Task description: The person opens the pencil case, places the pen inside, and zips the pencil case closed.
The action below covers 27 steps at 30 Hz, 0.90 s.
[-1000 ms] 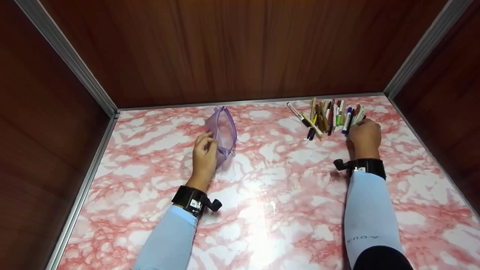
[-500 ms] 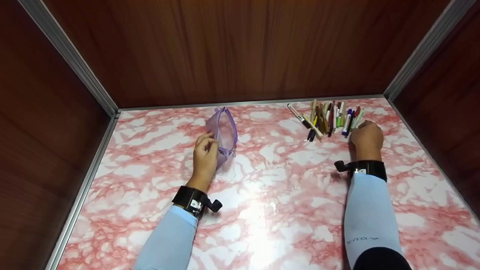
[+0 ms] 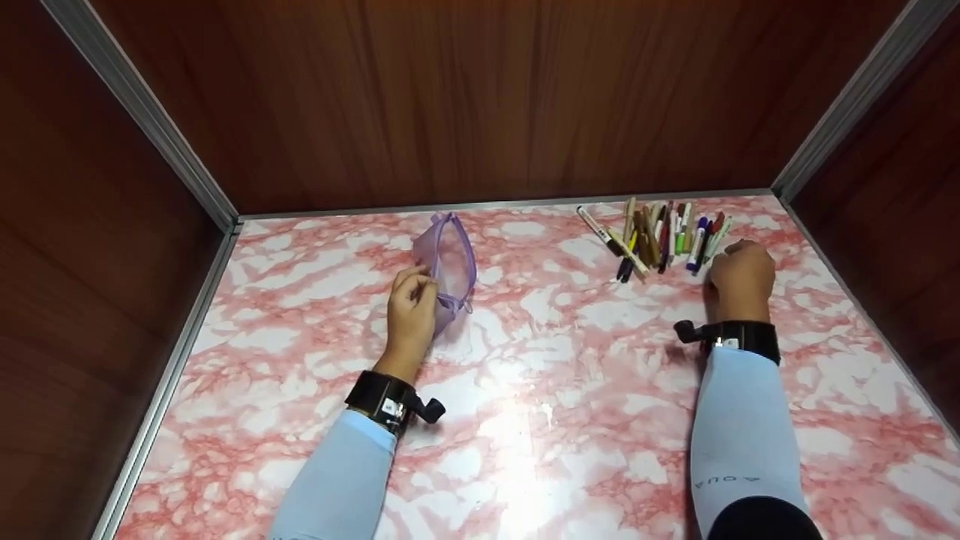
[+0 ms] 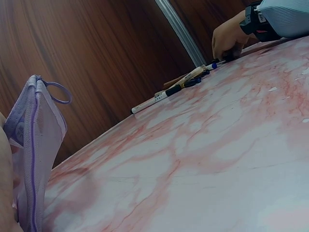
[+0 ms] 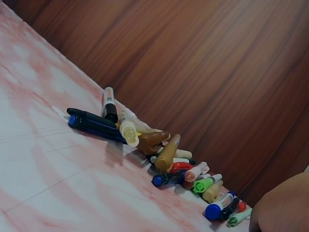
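On the left of the table, my left hand (image 3: 409, 304) pinches the near side of a purple mesh zip pouch (image 3: 424, 246). The pouch stands with its mouth gaping, and its zipper edge and pull loop show in the left wrist view. My right hand (image 3: 744, 277) is low at the right end of a heap of markers and pens (image 3: 651, 236), its fingers bent downward. Closest to it lies a light green marker (image 5: 239, 217). The right fingertips are hidden behind the knuckles, and I cannot tell whether they hold anything.
A white marker with a black cap (image 3: 598, 229) lies at the heap's left end. Brown panel walls (image 3: 487, 105) rise behind and on both sides of the pink marbled table (image 3: 570, 390). The heap lies close to the back wall.
My right hand has shifted slightly right and toward me, a little away from the markers. The left hand and the pouch stay in place.
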{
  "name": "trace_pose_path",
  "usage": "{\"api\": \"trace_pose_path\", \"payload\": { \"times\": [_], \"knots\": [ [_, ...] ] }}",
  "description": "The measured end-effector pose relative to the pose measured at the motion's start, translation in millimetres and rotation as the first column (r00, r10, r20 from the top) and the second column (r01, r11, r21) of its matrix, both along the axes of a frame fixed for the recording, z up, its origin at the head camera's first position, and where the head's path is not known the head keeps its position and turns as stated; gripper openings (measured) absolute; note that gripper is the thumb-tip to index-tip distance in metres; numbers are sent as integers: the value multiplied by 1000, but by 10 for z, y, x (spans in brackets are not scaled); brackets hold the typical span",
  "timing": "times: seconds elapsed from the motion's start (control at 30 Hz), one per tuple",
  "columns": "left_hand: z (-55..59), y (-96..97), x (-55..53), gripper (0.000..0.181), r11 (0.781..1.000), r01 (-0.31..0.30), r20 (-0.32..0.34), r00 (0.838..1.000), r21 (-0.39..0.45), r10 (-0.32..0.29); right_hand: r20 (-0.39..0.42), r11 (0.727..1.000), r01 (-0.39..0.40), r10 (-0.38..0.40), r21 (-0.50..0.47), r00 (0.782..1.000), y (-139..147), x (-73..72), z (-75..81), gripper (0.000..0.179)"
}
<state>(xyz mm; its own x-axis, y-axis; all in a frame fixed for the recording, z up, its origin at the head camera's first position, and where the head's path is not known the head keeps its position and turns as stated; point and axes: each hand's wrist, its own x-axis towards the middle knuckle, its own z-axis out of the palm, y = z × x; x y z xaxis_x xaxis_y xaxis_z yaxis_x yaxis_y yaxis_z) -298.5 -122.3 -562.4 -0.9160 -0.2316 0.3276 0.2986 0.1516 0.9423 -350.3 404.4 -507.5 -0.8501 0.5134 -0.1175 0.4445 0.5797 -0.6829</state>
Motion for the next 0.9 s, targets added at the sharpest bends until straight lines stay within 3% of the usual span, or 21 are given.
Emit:
{"api": "trace_pose_path", "payload": {
  "times": [0.2, 0.43, 0.67, 0.9],
  "knots": [
    [31, -1, -23, 13, 1000, -4, -6, 1000, 7, 4, -106, 998, 36, -40, -43, 994, -41, -52, 123, 53],
    [18, 16, -10, 14, 1000, -9, 8, 1000, -3, 9, -245, 989, 37, -72, -144, 967, -197, -120, 321, 43],
    [13, 35, -11, 14, 1000, 4, 5, 1000, -15, -4, -369, 968, -82, -11, -236, 929, -475, -118, 447, 40],
    [-5, 15, -18, 16, 1000, 0, -12, 1000, -25, 0, -486, 913, -249, 65, -325, 872, -950, -171, 567, 25]
  ]
}}
